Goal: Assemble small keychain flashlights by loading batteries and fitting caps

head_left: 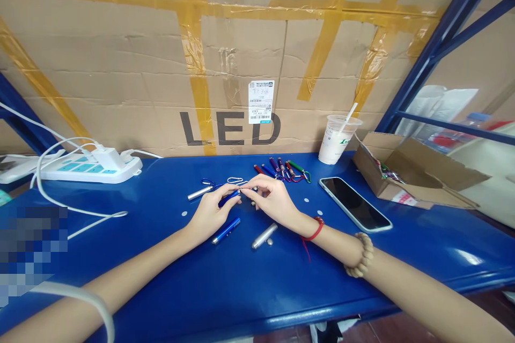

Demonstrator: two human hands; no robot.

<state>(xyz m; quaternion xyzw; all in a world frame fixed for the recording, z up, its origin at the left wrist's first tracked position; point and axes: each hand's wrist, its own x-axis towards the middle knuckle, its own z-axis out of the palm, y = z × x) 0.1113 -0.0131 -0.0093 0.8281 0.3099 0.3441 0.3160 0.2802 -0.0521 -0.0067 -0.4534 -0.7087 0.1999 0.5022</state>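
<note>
Near the middle of the counter [241, 289], the left hand [210, 215] grips a blue torch [229, 198]; the right hand [276, 201] pinches its tip. A silver torch [264, 236] lies near.

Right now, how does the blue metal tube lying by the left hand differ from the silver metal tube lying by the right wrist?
Colour: the blue metal tube is glossy blue, the silver metal tube bare silver. Place: the blue one lies close beside the left hand; the silver one lies clear of the right hand. Shared: both lie flat on the blue table, slanted alike, unheld. Both hands pinch a third blue tube.
</note>
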